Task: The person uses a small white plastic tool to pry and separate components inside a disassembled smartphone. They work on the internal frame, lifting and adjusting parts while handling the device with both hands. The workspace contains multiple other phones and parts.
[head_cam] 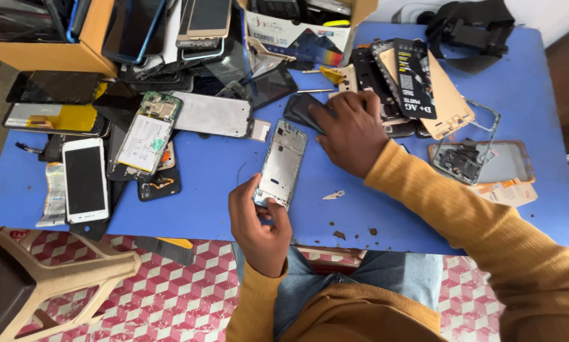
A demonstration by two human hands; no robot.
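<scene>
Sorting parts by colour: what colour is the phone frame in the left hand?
Silver-grey metal phone frame, seen best in the head view.

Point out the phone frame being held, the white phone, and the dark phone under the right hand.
Phone frame [283, 161], head view, middle of frame.
White phone [85, 179], head view, screen centre.
Dark phone [299, 109], head view, exposed left part.

Blue table [525, 95], pink-checkered floor [170, 297]

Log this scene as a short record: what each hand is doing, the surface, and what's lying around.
left hand: grips the lower end of a silver phone frame
right hand: rests on a dark phone panel
surface: blue table
left side: white smartphone, opened phone with battery
back: cardboard box of phones
right side: tan back cover
</scene>
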